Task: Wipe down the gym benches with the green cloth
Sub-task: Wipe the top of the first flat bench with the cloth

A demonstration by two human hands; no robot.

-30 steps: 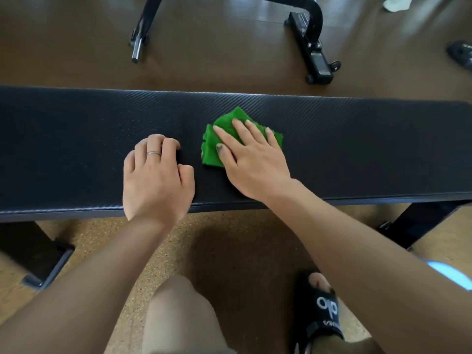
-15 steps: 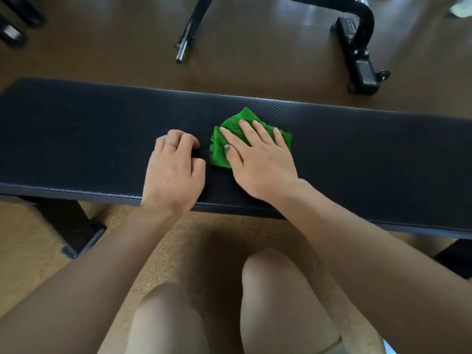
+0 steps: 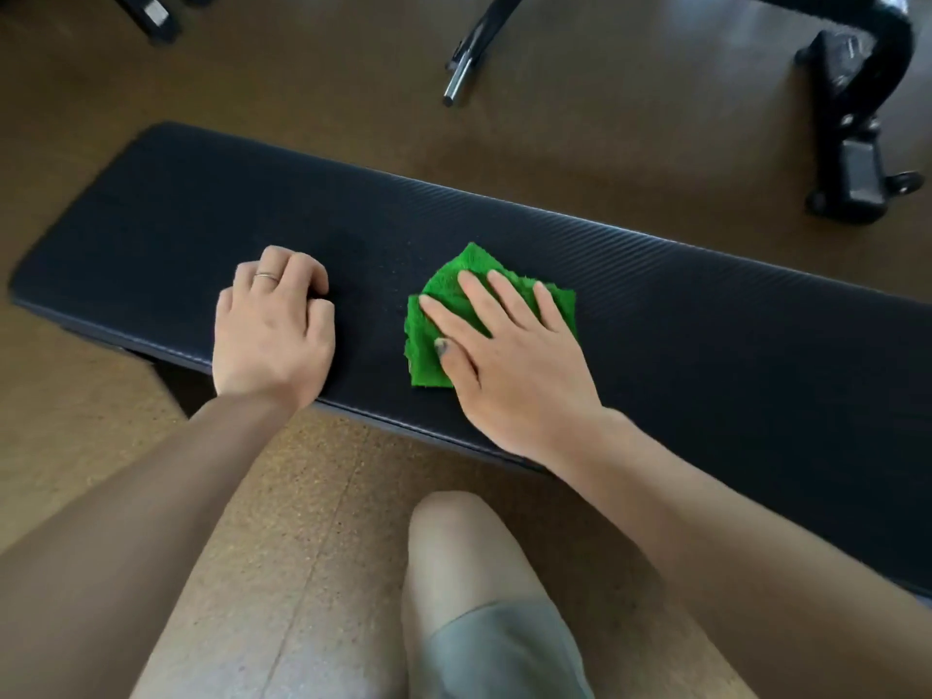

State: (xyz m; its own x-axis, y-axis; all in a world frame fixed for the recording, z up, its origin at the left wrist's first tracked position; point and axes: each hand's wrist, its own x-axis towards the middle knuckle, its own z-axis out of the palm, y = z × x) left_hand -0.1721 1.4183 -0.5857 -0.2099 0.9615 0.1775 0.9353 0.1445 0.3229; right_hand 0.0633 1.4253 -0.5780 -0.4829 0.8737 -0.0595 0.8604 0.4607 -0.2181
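Rightward-slid rumpled green cloth [image 3: 456, 300] under flat right hand [image 3: 514, 365].

Gym bench [image 3: 706, 315]: a long, flat pad covered in black material with a fine ribbed texture, running from the left, where its rounded end shows, to the right edge of view, its right portion lying nearer. Fine droplets speckle the pad around its middle, just left of the cloth. Green cloth [image 3: 444, 295]: a bright green, fuzzy-napped rag, folded into a rough, uneven patch with ragged edges, lying flat on the top of the pad near mid-length, between the near and far edges, partly covered from the right.
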